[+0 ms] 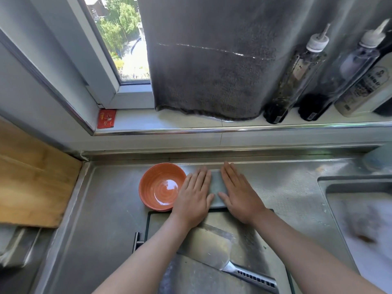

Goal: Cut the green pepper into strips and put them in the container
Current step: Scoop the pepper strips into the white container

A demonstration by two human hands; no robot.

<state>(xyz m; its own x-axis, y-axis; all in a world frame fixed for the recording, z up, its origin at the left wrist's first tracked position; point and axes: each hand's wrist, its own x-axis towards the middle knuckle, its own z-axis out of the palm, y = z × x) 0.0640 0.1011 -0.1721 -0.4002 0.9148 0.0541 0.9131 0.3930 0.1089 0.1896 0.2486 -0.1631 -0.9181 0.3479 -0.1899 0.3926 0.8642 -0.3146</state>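
My left hand (194, 198) and my right hand (239, 194) lie flat, palms down, side by side on the steel counter, fingers straight and pointing away from me. Between them shows a grey-green flat surface (216, 188); I cannot tell what it is. An empty orange bowl (161, 186) stands just left of my left hand, touching it. A steel cleaver (214, 249) lies on the metal cutting board (250, 240) under my forearms, handle toward the lower right. No green pepper is in view.
A wooden board (31, 183) leans at the left. A sink (360, 209) opens at the right. On the window sill stand bottles (297, 77), a hanging grey towel (212, 60) and a red packet (106, 118).
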